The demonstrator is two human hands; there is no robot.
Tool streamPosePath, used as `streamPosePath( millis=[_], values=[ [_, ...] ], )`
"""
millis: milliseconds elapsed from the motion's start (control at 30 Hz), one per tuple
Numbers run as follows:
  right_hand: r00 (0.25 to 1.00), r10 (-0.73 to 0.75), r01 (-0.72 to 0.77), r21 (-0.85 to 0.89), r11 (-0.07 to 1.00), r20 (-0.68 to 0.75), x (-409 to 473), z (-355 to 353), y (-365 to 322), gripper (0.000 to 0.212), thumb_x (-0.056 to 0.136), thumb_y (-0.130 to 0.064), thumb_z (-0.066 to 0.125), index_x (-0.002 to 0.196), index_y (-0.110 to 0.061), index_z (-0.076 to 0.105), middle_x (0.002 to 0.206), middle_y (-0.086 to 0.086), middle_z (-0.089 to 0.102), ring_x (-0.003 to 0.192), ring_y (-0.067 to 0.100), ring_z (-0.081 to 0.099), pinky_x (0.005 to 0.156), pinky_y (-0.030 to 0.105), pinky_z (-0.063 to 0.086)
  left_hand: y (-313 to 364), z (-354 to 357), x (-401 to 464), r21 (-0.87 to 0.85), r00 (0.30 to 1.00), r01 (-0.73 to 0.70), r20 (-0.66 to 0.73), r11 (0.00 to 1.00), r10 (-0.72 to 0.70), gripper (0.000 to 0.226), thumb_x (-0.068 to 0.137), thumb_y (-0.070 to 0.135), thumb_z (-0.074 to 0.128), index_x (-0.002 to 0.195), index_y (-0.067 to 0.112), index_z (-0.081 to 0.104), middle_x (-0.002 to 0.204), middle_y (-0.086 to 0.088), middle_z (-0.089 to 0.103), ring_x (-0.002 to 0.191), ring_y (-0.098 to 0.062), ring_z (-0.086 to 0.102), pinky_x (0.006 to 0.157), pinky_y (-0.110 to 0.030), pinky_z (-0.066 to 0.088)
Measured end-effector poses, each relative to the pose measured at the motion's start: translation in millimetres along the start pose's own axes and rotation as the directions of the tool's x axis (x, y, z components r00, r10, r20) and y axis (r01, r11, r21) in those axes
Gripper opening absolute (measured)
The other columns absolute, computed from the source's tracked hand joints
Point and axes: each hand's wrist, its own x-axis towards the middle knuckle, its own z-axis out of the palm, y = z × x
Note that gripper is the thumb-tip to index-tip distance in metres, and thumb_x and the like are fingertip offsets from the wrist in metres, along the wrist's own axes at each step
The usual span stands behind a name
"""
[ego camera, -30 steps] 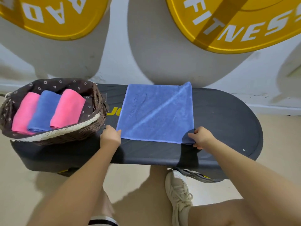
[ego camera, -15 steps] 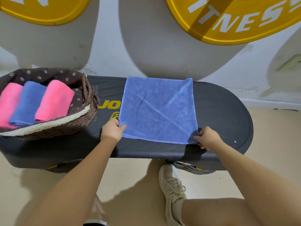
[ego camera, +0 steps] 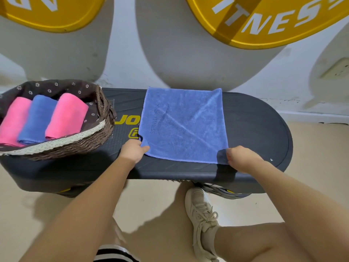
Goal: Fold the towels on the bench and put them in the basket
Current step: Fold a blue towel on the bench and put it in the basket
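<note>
A blue towel [ego camera: 184, 123] lies spread flat and square on the dark bench [ego camera: 255, 129]. My left hand [ego camera: 132, 151] pinches its near left corner. My right hand [ego camera: 240, 158] grips its near right corner at the bench's front edge. At the bench's left end stands a wicker basket [ego camera: 75, 146] with a brown flowered lining. Inside it lie three folded towels side by side: a pink one [ego camera: 14, 121], a blue one [ego camera: 38, 118] and another pink one [ego camera: 67, 115].
A white wall with big yellow lettered discs [ego camera: 264, 21] rises right behind the bench. My legs and a beige shoe [ego camera: 203, 216] are on the tan floor in front of the bench. The bench's right end [ego camera: 272, 140] is bare.
The towel has been smoothed out flat, its far right corner now lying square. Both hands keep hold of the near corners. The view has shifted slightly.
</note>
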Motion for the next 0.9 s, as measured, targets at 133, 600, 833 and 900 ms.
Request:
streamPosePath(
  millis=[133, 600, 833, 900],
  values=[
    [0.998, -0.059, 0.059, 0.010, 0.998, -0.025, -7.2, 1.5, 4.1, 0.014, 0.091, -0.022, 0.046, 0.080, -0.015, 0.039, 0.086, 0.007, 0.050, 0.078, 0.026, 0.047, 0.060, 0.030, 0.036, -4.5, -5.3, -3.0, -0.380, 0.993, 0.104, -0.019, 0.919, -0.121, 0.026, 0.083, 0.017, 0.066, 0.068, 0.010, 0.047, 0.076, -0.011, 0.052, 0.058, -0.023, 0.049, 0.056, -0.029, 0.039],
    [0.986, -0.164, 0.159, -0.200, 0.967, -0.010, -13.5, 0.4, -11.8, 0.005, 0.083, -0.018, 0.047, 0.082, -0.014, 0.045, 0.067, 0.001, 0.041, 0.071, 0.026, 0.046, 0.049, 0.026, 0.031, -9.9, -4.4, -9.9, -0.350, 0.981, 0.047, -0.160, 0.936, -0.109, 0.018, 0.087, 0.009, 0.060, 0.091, 0.008, 0.042, 0.088, -0.013, 0.051, 0.053, -0.015, 0.049, 0.049, -0.025, 0.036],
    [0.855, -0.226, 0.145, 0.202, 0.969, 0.468, -17.5, -7.2, -9.8, 0.020, 0.084, -0.020, 0.055, 0.065, -0.015, 0.058, 0.054, -0.006, 0.059, 0.051, 0.009, 0.056, 0.052, 0.018, 0.040, -22.1, -19.3, -16.8, 0.096, 0.984, 0.171, 0.033, 0.981, -0.175, 0.042, 0.074, 0.000, 0.067, 0.098, 0.005, 0.033, 0.088, -0.013, 0.044, 0.078, -0.024, 0.044, 0.068, -0.032, 0.034],
    [0.890, -0.194, 0.073, 0.293, 0.953, 0.412, -8.8, -12.5, -3.7, 0.024, 0.089, -0.022, 0.051, 0.067, -0.016, 0.058, 0.057, -0.005, 0.060, 0.052, 0.010, 0.056, 0.051, 0.020, 0.038, -22.2, -21.7, -18.3, 0.193, 0.978, 0.207, -0.014, 0.959, -0.208, 0.043, 0.075, 0.004, 0.067, 0.101, 0.004, 0.032, 0.081, -0.011, 0.044, 0.081, -0.027, 0.046, 0.069, -0.033, 0.035]
  ],
)
